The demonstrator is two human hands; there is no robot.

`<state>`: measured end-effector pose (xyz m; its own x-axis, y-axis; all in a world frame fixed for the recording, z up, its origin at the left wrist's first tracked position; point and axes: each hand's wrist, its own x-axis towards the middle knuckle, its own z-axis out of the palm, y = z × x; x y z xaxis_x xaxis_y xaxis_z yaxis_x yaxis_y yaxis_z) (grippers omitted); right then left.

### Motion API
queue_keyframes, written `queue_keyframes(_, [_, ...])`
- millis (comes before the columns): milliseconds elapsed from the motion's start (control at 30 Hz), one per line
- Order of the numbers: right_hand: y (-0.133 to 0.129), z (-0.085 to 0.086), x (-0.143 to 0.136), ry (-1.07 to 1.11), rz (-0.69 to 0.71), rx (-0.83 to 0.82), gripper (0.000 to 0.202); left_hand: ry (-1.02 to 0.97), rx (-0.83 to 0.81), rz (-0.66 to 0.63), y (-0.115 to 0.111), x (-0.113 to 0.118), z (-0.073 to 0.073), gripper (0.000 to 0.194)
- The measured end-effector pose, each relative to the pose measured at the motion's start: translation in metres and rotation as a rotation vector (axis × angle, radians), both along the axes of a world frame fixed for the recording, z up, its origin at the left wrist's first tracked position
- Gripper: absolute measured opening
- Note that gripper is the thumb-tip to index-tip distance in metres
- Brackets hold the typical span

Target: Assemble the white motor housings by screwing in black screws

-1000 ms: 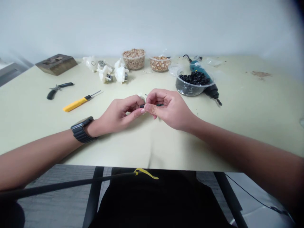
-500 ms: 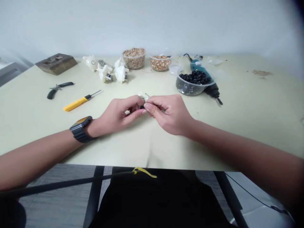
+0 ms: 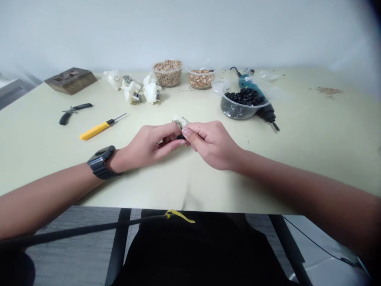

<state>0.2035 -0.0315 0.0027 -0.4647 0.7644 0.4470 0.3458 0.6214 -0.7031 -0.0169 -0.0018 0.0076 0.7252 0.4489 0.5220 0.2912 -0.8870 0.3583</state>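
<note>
The small black part is located between the fingertips of both hands, above the near-middle of the surface. A white part and a thin metal rod show just beyond the fingers; whether they join the black part cannot be determined.

Handling, by estimate: the black part is light, stiff and possibly slippery. Grip it by its sides with thumb and forefinger, using low force; the white part may chip.

Left hand: grasps the black part between thumb and curled forefinger, wrist low. Right hand: thumb and forefinger pinched together, palm inward, forearm angled in from the right; its grasped item is hidden.
</note>
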Motion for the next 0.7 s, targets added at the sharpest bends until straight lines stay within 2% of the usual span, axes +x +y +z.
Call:
queue_keyframes(233, [0.0042, 0.0039, 0.0058, -0.033, 0.116, -0.057, 0.034, -0.025, -0.029, 0.006, 0.0003, -0.0003, 0.0000, 0.018])
queue_keyframes(500, [0.0047, 0.0008, 0.0033, -0.027, 0.095, -0.040, 0.050, -0.001, 0.041, -0.007, -0.0015, -0.0011, 0.0009, 0.008])
queue_keyframes(600, [0.0030, -0.0005, 0.0010, 0.028, 0.109, -0.125, 0.056, -0.006, 0.069, -0.009, -0.0023, -0.0005, 0.0020, 0.009])
queue_keyframes(700, [0.0015, 0.0006, 0.0004, 0.077, 0.126, -0.278, 0.062, -0.008, 0.061, -0.012, -0.0023, -0.0001, 0.0021, 0.009])
